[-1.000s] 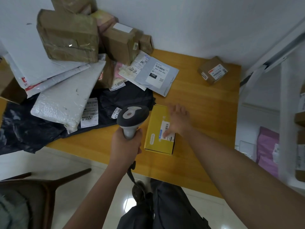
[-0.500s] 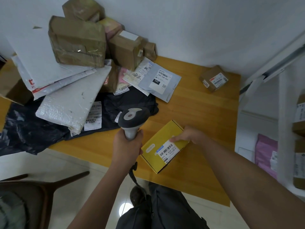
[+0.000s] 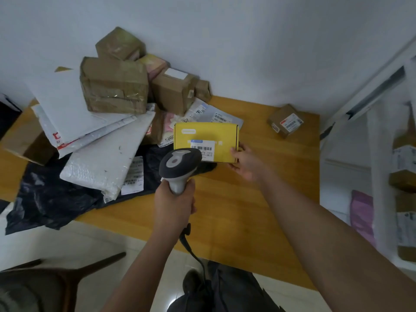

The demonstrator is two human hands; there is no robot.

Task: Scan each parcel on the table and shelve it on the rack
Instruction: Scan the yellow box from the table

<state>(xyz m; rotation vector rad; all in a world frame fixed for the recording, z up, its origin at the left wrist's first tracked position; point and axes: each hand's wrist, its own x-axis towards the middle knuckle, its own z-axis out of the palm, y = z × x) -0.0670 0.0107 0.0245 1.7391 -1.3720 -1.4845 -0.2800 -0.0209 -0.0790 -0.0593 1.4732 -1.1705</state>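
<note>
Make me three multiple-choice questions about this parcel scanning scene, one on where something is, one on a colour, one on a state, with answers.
1. Where does the small brown box with the label sit?
A. On the table's far right part, alone
B. On top of the parcel pile
C. On the floor

2. What colour is the box held in the right hand?
A. Pink
B. Yellow
C. Black

3. How is the yellow box at this moment?
A. Lying flat on the table
B. Shelved on the rack
C. Lifted, label side facing the scanner

Answers:
1 A: it stands apart from the pile on bare wood of the table.
2 B: its face is plainly yellow.
3 C: the right hand grips its right edge, and the left hand holds the scanner in front of the barcode label.
</note>
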